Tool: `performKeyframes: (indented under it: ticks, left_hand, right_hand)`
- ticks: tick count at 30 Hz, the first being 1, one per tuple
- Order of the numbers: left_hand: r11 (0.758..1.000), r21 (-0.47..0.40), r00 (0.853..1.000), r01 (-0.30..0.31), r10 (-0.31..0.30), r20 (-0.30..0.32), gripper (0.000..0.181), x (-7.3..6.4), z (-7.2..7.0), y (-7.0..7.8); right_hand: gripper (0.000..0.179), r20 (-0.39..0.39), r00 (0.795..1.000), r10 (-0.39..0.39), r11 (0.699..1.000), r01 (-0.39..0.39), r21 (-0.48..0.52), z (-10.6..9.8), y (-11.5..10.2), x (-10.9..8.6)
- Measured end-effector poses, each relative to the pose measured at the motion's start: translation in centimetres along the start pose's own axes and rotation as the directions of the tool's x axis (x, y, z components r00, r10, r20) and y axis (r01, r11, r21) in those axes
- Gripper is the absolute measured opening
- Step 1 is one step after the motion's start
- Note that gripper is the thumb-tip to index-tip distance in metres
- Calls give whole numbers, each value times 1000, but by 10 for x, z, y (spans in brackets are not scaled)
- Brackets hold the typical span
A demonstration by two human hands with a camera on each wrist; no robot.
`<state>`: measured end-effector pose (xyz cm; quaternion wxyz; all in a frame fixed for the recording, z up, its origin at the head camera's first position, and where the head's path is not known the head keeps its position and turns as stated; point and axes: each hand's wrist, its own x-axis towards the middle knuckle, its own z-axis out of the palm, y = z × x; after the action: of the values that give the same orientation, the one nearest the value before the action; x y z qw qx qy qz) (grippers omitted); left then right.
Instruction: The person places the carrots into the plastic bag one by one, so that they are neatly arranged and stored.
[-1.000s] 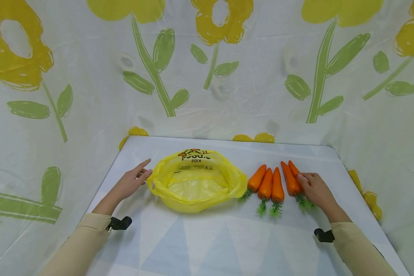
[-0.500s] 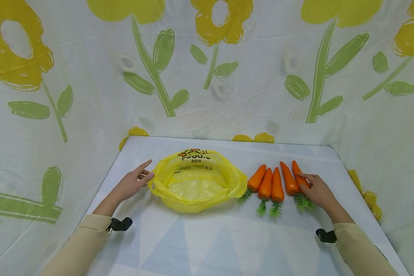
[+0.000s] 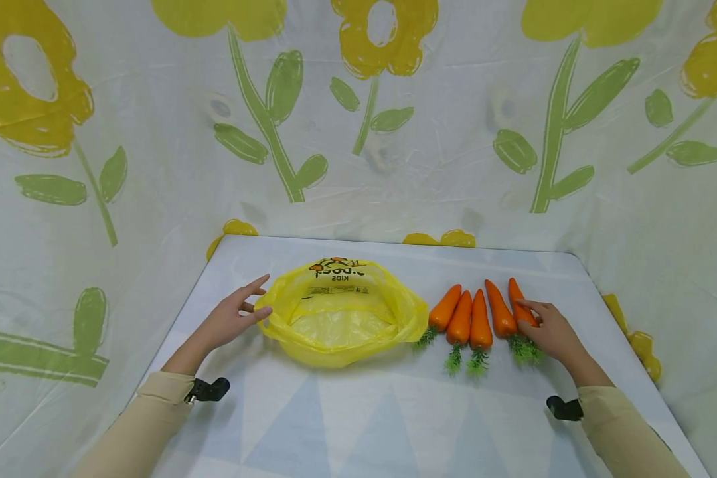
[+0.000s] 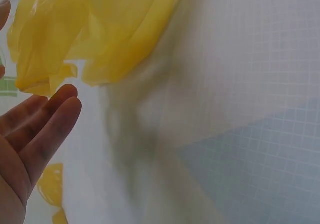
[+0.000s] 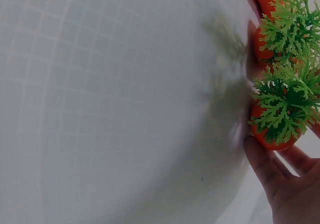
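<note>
A yellow plastic bag (image 3: 340, 352) sits on the table with its mouth spread wide. My left hand (image 3: 230, 320) is at the bag's left rim, fingers extended and thumb toward the rim. In the left wrist view, straight fingertips lie just below the bag's handle (image 4: 115, 59). Several orange carrots with green leafy tops lie in a row right of the bag. My right hand (image 3: 552, 334) holds the rightmost carrot (image 3: 516, 292) near its leafy end, with thumb and fingers about its sides. In the right wrist view, leaves (image 5: 285, 104) hide part of that grip.
Just left of the held carrot lies another carrot (image 3: 498, 312). Three more carrots (image 3: 461, 318) lie close together beside the bag's right edge. Behind the table (image 3: 484, 431) hangs a flower-printed cloth (image 3: 430, 166).
The rightmost carrot has been shifted right and straightened, leaving a gap from its neighbour. My left hand has moved slightly right, closer to the bag's rim.
</note>
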<state>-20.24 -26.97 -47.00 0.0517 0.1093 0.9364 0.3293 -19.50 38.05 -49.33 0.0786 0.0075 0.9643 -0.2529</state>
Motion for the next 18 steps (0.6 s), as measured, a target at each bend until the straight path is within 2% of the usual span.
performKeyframes:
  ticks: [8,18]
  left_hand:
    - [1000,-11,999,-1,2,51,82,-1,1,1]
    - [1000,-4,995,-18,18,100,75,-1,2,0]
  right_hand:
    - [58,-1,1000,3,1000,-3,-3,1,1,0]
    - [55,-17,1000,1,1000,-1,-7,1,0,0]
